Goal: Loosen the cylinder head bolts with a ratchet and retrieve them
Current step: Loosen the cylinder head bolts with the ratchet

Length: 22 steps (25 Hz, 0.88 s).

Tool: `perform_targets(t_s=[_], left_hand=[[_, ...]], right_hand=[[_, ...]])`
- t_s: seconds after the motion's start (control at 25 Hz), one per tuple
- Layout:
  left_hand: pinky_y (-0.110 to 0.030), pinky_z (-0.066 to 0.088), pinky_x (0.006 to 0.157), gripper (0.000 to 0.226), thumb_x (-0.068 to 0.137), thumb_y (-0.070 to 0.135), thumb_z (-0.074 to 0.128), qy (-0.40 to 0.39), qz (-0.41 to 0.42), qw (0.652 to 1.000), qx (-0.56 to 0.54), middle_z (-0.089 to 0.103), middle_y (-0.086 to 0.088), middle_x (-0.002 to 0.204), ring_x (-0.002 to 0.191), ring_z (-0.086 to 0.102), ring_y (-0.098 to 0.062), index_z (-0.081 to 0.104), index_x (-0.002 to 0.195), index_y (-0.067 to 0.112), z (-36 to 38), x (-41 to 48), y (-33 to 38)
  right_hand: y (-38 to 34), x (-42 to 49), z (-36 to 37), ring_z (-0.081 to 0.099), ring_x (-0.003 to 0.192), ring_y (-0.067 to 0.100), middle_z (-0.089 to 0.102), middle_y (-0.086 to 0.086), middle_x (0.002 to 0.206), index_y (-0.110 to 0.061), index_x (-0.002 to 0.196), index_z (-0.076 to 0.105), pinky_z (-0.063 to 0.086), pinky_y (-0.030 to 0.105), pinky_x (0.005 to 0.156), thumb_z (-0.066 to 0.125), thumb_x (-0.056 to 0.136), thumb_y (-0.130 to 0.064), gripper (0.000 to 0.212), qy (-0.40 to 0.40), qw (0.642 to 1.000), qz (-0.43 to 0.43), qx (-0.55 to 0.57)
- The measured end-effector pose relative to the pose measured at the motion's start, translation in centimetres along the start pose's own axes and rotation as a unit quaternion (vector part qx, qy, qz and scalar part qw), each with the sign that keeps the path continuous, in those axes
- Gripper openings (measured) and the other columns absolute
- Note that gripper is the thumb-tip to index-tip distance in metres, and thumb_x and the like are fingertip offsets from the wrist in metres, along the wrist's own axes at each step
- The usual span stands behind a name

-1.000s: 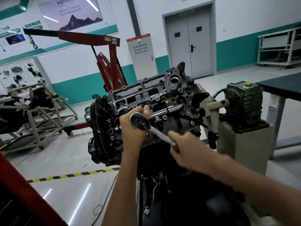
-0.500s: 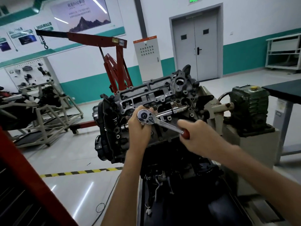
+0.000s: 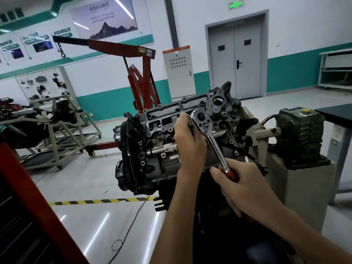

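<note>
A grey cylinder head [image 3: 171, 113] sits on the dark engine mounted on a stand at the centre. The chrome ratchet [image 3: 213, 141] points its round head at the upper face of the cylinder head. My left hand [image 3: 188, 138] grips the ratchet just behind its head, hiding the socket and the bolt beneath it. My right hand [image 3: 245, 185] grips the red handle end, lower right. A chrome extension bar [image 3: 163, 149] lies across the engine to the left of my left hand. Several bolt holes dot the head.
A green gearbox [image 3: 301, 130] of the engine stand sits to the right on a grey pedestal. A red engine crane [image 3: 141, 79] stands behind. A red cabinet edge [image 3: 28, 187] is at the lower left. A dark table [image 3: 335, 113] is at the far right. A cable lies on the floor.
The ratchet handle has swung from pointing right to pointing down-right, my right hand dropping with it. My left hand stays at the ratchet head.
</note>
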<state>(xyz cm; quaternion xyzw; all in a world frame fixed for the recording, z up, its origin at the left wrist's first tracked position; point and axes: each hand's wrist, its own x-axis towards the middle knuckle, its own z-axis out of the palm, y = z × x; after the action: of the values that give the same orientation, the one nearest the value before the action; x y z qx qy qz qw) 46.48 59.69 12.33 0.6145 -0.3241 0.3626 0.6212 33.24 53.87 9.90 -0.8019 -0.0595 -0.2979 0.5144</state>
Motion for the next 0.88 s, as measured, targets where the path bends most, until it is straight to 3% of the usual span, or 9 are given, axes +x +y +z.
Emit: perform_targets(t_s=[0.2, 0.32, 0.44, 0.64, 0.76, 0.88], left_hand=[[-0.048, 0.038, 0.059, 0.015, 0.088, -0.007, 0.040, -0.005, 0.053, 0.999, -0.006, 0.047, -0.007, 0.072, 0.066, 0.041, -0.025, 0.047, 0.079, 0.003, 1.0, 0.1, 2.4], [-0.028, 0.035, 0.061, 0.012, 0.089, 0.006, 0.041, -0.027, 0.084, 0.996, -0.006, 0.043, 0.001, 0.073, 0.066, 0.039, -0.015, 0.044, 0.079, 0.010, 1.0, -0.3, 3.5], [-0.012, 0.037, 0.069, 0.009, 0.087, 0.008, 0.050, -0.084, 0.116, 0.990, -0.022, 0.052, -0.006, 0.079, 0.072, 0.047, -0.011, 0.055, 0.083, 0.001, 0.7, -0.8, 3.5], [-0.016, 0.043, 0.077, 0.009, 0.086, 0.005, 0.068, -0.149, 0.115, 0.982, 0.018, 0.061, -0.008, 0.089, 0.084, 0.057, -0.014, 0.065, 0.089, -0.003, -0.7, -1.2, 1.1], [-0.020, 0.047, 0.083, 0.022, 0.080, 0.019, 0.075, -0.221, 0.097, 0.969, 0.045, 0.063, -0.004, 0.096, 0.092, 0.060, -0.013, 0.070, 0.093, 0.002, -3.3, -0.6, -0.8], [-0.024, 0.047, 0.089, 0.030, 0.073, 0.035, 0.077, -0.262, 0.020, 0.961, 0.088, 0.065, 0.002, 0.096, 0.097, 0.061, -0.009, 0.074, 0.090, 0.009, -6.8, 1.1, -3.1]], right_hand=[[-0.8, -1.0, -2.2, 0.033, 0.020, 0.018, 0.040, 0.009, 0.032, -0.013, 0.056, 0.040, 0.026, 0.019, 0.031, 0.052, 0.088, -0.033, 0.040, 0.005, 1.000, -0.006, 0.026], [-1.0, -1.9, -3.5, 0.031, 0.020, 0.014, 0.038, 0.007, 0.030, -0.012, 0.055, 0.040, 0.027, 0.020, 0.030, 0.050, 0.083, -0.041, 0.041, 0.009, 0.999, 0.008, 0.036], [-0.7, -2.8, -4.7, 0.029, 0.021, 0.010, 0.036, 0.005, 0.029, -0.009, 0.055, 0.041, 0.026, 0.015, 0.032, 0.052, 0.079, -0.042, 0.042, 0.016, 0.998, 0.038, 0.056], [0.4, -4.0, -5.6, 0.030, 0.024, 0.010, 0.034, 0.007, 0.031, -0.003, 0.056, 0.040, 0.025, 0.015, 0.034, 0.055, 0.073, -0.042, 0.045, 0.016, 0.996, 0.068, 0.063], [1.3, -4.2, -6.0, 0.028, 0.030, 0.010, 0.029, 0.010, 0.036, -0.001, 0.056, 0.039, 0.021, 0.017, 0.038, 0.059, 0.070, -0.043, 0.049, 0.019, 0.992, 0.096, 0.083], [2.2, -4.0, -6.1, 0.027, 0.032, 0.010, 0.025, 0.011, 0.038, -0.004, 0.055, 0.039, 0.022, 0.017, 0.040, 0.067, 0.070, -0.055, 0.059, 0.028, 0.985, 0.129, 0.109]])
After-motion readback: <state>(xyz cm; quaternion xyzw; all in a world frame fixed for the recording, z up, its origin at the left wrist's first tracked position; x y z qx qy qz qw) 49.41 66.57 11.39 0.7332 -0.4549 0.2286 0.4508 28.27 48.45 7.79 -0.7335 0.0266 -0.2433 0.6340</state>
